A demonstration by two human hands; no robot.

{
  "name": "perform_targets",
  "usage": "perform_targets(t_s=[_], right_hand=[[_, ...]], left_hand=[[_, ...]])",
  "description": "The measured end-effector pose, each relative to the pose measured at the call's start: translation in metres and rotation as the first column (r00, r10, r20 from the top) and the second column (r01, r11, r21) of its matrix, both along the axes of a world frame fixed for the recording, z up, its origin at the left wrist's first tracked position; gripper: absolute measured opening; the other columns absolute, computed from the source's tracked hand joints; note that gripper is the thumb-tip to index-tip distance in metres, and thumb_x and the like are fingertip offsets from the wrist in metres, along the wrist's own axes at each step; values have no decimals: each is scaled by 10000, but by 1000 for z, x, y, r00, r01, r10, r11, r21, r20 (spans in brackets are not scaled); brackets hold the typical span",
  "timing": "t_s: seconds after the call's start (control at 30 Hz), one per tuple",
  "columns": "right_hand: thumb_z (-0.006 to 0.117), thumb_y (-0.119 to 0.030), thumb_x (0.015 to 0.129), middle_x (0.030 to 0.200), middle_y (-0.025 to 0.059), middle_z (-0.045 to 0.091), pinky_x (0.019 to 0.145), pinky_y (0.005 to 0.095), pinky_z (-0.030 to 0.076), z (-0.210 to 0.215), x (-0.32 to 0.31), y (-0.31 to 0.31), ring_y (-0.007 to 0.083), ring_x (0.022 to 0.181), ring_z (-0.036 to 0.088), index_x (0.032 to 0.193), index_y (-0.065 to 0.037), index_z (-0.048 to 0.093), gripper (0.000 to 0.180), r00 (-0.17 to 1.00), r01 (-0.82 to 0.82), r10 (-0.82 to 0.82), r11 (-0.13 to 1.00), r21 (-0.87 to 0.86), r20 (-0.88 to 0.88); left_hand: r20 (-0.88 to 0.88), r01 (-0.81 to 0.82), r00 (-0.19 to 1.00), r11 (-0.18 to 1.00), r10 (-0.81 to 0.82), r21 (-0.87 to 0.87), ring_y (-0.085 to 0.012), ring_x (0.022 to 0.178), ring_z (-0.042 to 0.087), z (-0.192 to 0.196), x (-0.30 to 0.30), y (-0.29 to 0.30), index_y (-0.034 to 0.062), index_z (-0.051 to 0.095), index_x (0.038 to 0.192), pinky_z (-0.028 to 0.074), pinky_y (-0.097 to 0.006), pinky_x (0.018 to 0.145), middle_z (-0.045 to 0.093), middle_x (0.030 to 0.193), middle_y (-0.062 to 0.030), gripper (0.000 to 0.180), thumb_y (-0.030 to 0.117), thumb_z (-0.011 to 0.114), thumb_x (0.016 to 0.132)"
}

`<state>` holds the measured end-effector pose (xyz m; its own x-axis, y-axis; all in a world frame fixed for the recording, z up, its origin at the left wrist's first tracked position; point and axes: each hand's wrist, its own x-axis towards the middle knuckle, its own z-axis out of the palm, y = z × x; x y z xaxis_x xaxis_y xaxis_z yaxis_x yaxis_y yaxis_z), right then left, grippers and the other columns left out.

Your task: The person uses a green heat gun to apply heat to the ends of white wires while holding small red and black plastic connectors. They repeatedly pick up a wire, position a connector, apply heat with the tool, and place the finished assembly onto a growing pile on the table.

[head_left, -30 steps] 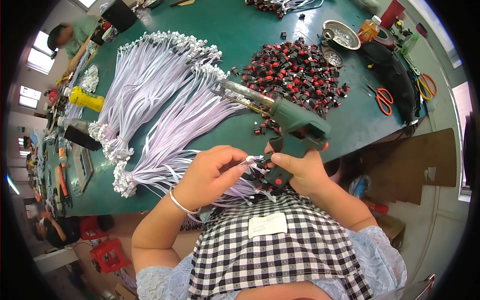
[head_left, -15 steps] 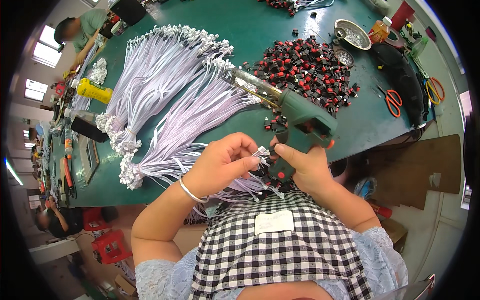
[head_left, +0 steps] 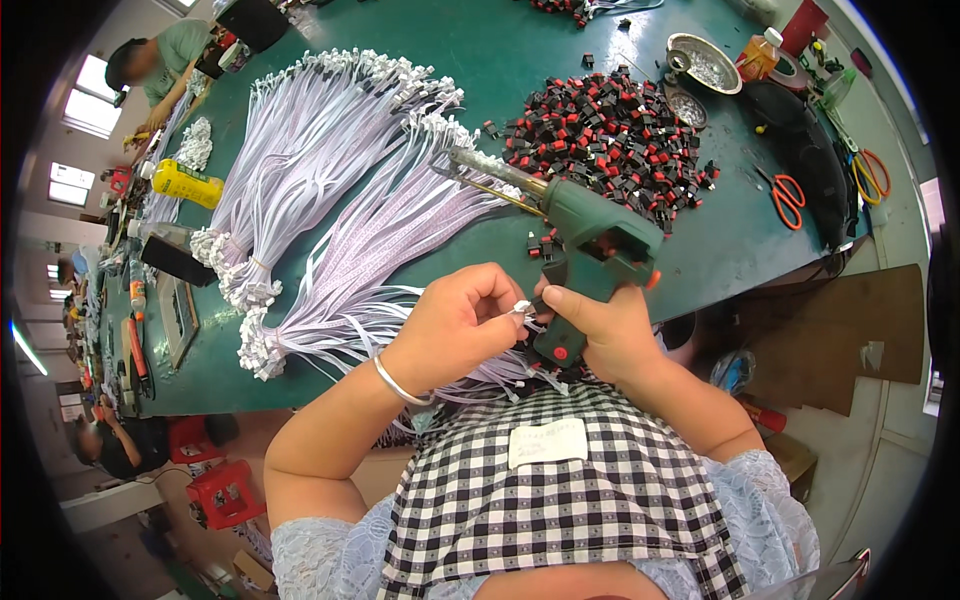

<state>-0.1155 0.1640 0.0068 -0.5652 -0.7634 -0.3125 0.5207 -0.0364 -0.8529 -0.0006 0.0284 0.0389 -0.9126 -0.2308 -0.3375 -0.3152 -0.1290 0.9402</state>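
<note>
My left hand (head_left: 455,325) pinches the white connector end of a thin lilac wire (head_left: 522,308) at the near edge of the green table (head_left: 520,70). My right hand (head_left: 600,330) meets it from the right, fingertips on the same small piece, and it also wraps the handle of a green soldering gun (head_left: 590,235) whose metal tip points up and to the left. Loose lilac wires (head_left: 480,375) trail under both hands. A pile of small red and black parts (head_left: 610,135) lies beyond the gun.
Big bundles of lilac wires with white connectors (head_left: 330,190) fan across the table's left. A metal bowl (head_left: 703,62), an orange bottle (head_left: 760,52) and orange scissors (head_left: 787,195) sit at the right. A yellow bottle (head_left: 185,183) lies left. Another person (head_left: 160,65) works far left.
Both hands stay together on the wire end, and the fingers have shifted slightly. The view has tilted a little, so the table and gun sit lower in the picture.
</note>
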Motion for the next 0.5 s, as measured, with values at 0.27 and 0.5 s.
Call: perform_targets(t_s=[0.27,0.5], right_hand=[[672,-124,742,873,72,579,658,270,471,2,1,-3,133,737,562,978,41,536,318,999,22,-20,999,-44,44],[602,-72,757,828,77,608,623,265,486,3,-18,46,145,680,590,1032,43,530,307,774,3,85,990,139,-628]], left_hand=[[14,-6,1000,999,6,-44,-116,712,583,-7,-3,-1,9,468,807,488,-224,601,522,878,-71,63,-21,512,772],[76,-158,986,973,147,170,-119,644,577,-10,-6,-1,32,457,777,460,-216,527,520,866,-72,68,16,519,801]])
